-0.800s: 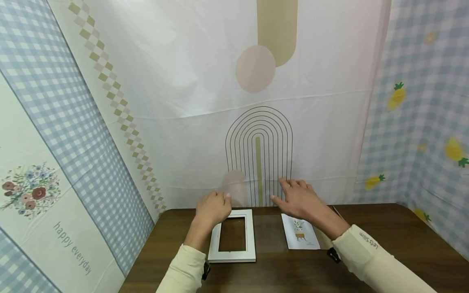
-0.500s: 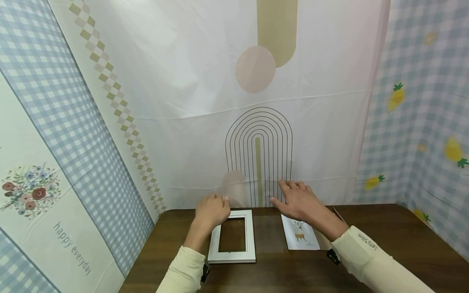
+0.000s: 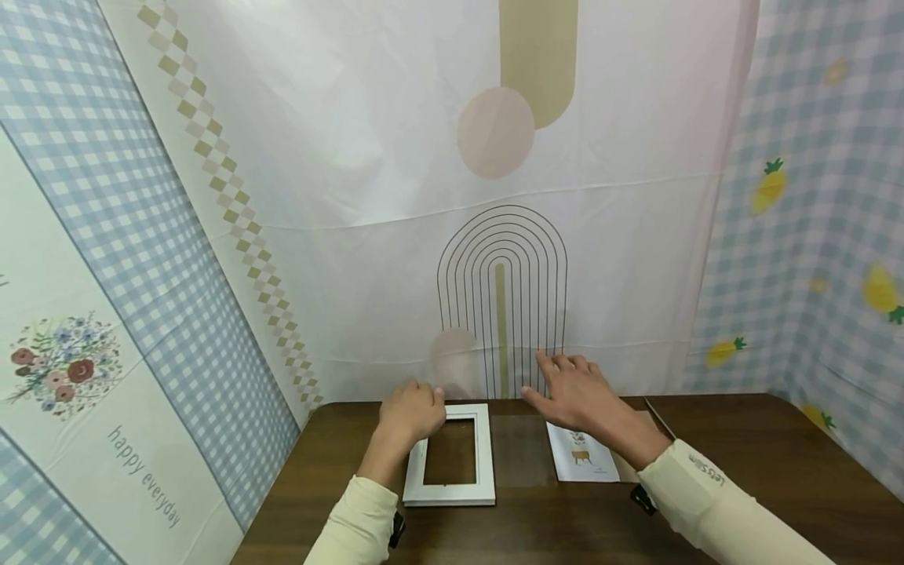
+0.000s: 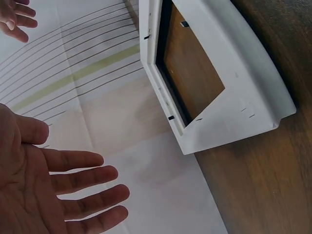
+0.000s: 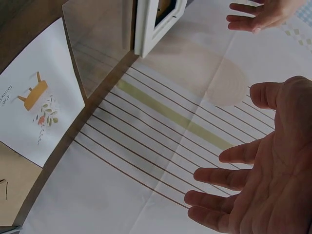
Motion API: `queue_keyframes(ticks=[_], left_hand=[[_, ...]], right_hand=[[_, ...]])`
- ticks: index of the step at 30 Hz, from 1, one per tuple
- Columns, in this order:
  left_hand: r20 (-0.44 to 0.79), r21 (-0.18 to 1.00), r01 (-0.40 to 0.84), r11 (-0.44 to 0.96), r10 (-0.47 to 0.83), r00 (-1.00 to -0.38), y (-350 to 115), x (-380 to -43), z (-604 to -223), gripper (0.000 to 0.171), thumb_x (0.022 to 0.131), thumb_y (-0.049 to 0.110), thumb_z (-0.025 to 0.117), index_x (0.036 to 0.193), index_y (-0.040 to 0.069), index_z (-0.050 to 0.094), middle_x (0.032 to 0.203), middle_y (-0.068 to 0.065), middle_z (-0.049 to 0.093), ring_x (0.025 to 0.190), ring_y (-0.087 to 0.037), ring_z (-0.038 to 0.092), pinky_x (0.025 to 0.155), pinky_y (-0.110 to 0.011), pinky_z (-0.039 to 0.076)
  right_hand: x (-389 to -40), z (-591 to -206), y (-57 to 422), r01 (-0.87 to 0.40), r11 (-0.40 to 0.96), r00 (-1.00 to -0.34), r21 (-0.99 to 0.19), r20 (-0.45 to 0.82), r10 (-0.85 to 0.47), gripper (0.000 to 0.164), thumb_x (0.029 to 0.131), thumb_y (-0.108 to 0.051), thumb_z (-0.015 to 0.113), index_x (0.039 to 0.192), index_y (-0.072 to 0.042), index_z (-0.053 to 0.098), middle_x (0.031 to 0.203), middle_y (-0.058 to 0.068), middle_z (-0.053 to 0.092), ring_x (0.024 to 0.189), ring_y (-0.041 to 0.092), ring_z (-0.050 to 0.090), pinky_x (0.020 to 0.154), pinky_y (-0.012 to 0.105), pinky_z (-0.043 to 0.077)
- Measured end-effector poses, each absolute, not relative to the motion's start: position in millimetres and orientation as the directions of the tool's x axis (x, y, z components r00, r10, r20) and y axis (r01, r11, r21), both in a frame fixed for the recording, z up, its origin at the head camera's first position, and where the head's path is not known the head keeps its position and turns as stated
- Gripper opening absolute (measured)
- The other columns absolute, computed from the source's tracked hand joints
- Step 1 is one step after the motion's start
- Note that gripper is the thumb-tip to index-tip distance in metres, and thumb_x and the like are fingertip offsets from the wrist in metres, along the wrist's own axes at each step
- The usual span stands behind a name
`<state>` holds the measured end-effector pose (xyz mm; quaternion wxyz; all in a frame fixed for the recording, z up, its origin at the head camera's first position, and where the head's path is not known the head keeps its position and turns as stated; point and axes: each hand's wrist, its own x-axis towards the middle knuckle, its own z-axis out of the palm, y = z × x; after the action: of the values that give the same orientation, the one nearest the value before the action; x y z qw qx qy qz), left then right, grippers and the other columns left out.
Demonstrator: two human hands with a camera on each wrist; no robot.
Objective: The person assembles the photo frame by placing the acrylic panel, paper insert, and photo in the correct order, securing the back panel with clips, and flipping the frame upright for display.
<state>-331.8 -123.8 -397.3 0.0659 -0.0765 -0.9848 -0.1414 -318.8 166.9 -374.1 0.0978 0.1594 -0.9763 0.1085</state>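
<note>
A white picture frame [image 3: 484, 459] lies on the brown table, its opening showing the wood beneath. My left hand [image 3: 412, 411] hovers over its upper left corner; in the left wrist view the palm and extended fingers [image 4: 90, 181] are beside the frame, holding nothing. Right of the frame lies a clear, glossy sheet [image 3: 523, 451], then a white card [image 3: 579, 469] printed with a plant on a stool. My right hand [image 3: 574, 399] is above the card with fingers [image 5: 222, 179] spread, also holding nothing. A brown backing board [image 5: 17, 185] is next to the card, largely covered by my right forearm in the head view.
Behind the table's back edge hangs a white patterned cloth [image 3: 367, 298]. Blue checked cloths stand at the left [image 3: 169, 259] and right [image 3: 812, 235]. A thin dark strip [image 3: 660, 418] rises from the backing board beside my right wrist.
Both hands have sunk very slightly in the head view, and the view itself has shifted a little. The frame, sheet and card stay in place on the table.
</note>
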Motion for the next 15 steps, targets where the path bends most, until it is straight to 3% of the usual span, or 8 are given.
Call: queue_keyframes(ticks=[15], left_hand=[[0.090, 0.301, 0.129, 0.945, 0.107, -0.990, -127.0, -331.1, -403.1, 0.055, 0.118, 0.033, 0.045, 0.151, -0.007, 0.063, 0.156, -0.026, 0.063, 0.148, -0.053, 0.057, 0.119, -0.076, 0.054]], right_hand=[[-317.9, -381.3, 164.5, -0.348, 0.923, -0.924, -0.165, 0.228, -0.307, 0.082, 0.113, -0.056, 0.056, 0.166, 0.004, 0.047, 0.160, 0.039, 0.057, 0.146, 0.066, 0.053, 0.119, 0.084, 0.048]])
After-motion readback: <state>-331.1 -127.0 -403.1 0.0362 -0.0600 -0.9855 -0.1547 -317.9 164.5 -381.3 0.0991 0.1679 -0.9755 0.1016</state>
